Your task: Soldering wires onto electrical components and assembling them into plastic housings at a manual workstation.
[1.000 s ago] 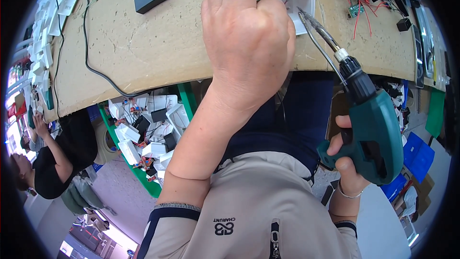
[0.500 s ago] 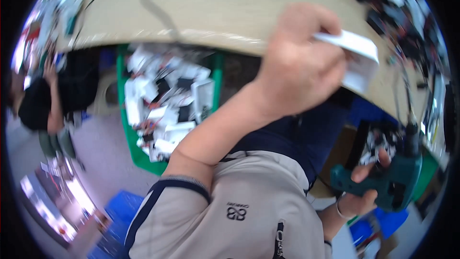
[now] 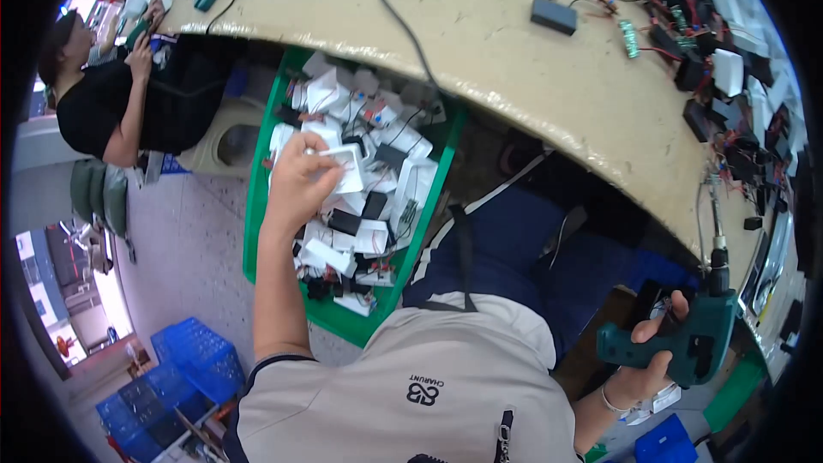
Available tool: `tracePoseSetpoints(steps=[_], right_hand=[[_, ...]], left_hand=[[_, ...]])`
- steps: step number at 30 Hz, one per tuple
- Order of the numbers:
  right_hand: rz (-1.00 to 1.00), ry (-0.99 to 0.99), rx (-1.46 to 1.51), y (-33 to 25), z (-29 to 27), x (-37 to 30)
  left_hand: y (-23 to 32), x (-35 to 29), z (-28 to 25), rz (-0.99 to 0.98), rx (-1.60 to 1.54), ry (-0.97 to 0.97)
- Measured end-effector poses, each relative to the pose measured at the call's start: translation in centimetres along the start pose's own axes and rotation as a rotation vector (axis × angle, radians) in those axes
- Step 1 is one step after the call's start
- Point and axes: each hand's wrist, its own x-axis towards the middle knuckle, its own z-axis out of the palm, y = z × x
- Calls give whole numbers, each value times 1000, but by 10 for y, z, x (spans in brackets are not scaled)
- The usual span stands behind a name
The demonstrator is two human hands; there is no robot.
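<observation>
My left hand (image 3: 296,182) is closed, pinching a small white plastic housing (image 3: 350,170) by its edge. It is above the green crate (image 3: 255,236), which is heaped with similar white housings, black blocks and thin wires. On the right, my right hand (image 3: 645,360) grips a green power drill (image 3: 707,339) by its body. The drill's black chuck and long thin bit point away from me, beside the table's edge.
A tan worktable (image 3: 497,77) curves across the far side. On its right lies a pile of black blocks (image 3: 699,120), wires and white parts; a lone black block (image 3: 553,15) is nearby. Blue crates (image 3: 197,360) stand at lower left. Another person (image 3: 103,111) sits far left.
My left hand has swung left from over the table to above the green crate, still holding the white housing. The view has turned; my right hand keeps the drill.
</observation>
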Motion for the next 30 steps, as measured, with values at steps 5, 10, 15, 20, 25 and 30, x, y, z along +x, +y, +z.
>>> tracePoseSetpoints(steps=[5, 10, 15, 20, 25, 30], right_hand=[[-58, 35, 38, -4, 4, 3], [-57, 67, 43, 2, -7, 5], [-43, 126, 57, 3, -8, 16], [-15, 160, 48, 3, -14, 19], [9, 210, 48, 5, -14, 22], [49, 257, 10, 5, -19, 25]], left_hand=[[-12, 15, -10, -100, 85, -166], [37, 76, -34, 11, 224, -214], [150, 176, 11, 381, -66, -53], [222, 302, 90, 506, -125, -79], [229, 400, 162, 534, 48, 42], [231, 383, 171, 547, 37, -124]])
